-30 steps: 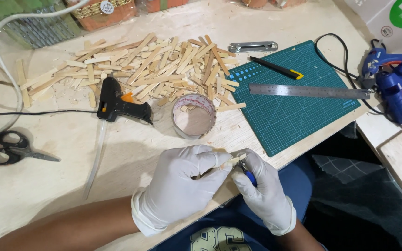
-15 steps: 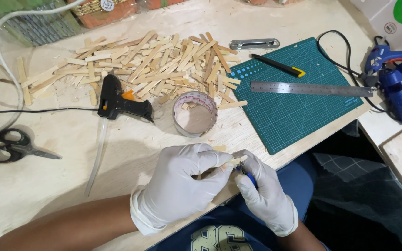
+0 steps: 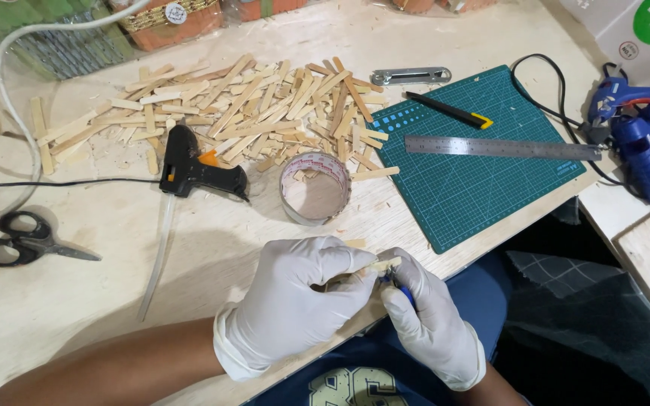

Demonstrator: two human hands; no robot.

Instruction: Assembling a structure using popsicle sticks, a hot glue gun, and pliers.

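Both hands were gloved in white and worked together at the near edge of the pale plywood bench (image 3: 212, 248). Left hand (image 3: 295, 301) was curled shut, pinching a short pale wooden stick (image 3: 380, 265) between thumb and fingertips. Right hand (image 3: 434, 323) was closed around a small blue-handled tool (image 3: 402, 289); its tip was hidden between the gloves, so I couldn't tell what kind of tool it was.

Handling call: the stick looked light, thin and stiff, probably easy to snap or split along the grain. Smooth gloves on smooth wood could slip. Best hold seemed to be on the flat faces, close to the worked end, as it was being held.

Room: the hands sat right over the bench edge, with the lap below, so a dropped stick would likely fall off. Just ahead stood a wide roll of clear tape (image 3: 314, 188). Beyond it lay a loose pile of flat wooden sticks (image 3: 250, 113). A black glue gun with orange trigger (image 3: 197, 169) lay left of the roll, its cable running off left. Black-handled scissors (image 3: 20, 239) sat far left. To the right were a green cutting mat (image 3: 483, 180) overhanging the edge, with a steel ruler (image 3: 502, 148) and a black-and-yellow utility knife (image 3: 449, 110) on it. A blue glue gun (image 3: 641, 128) lay far right.

Open bench lay left of the hands.
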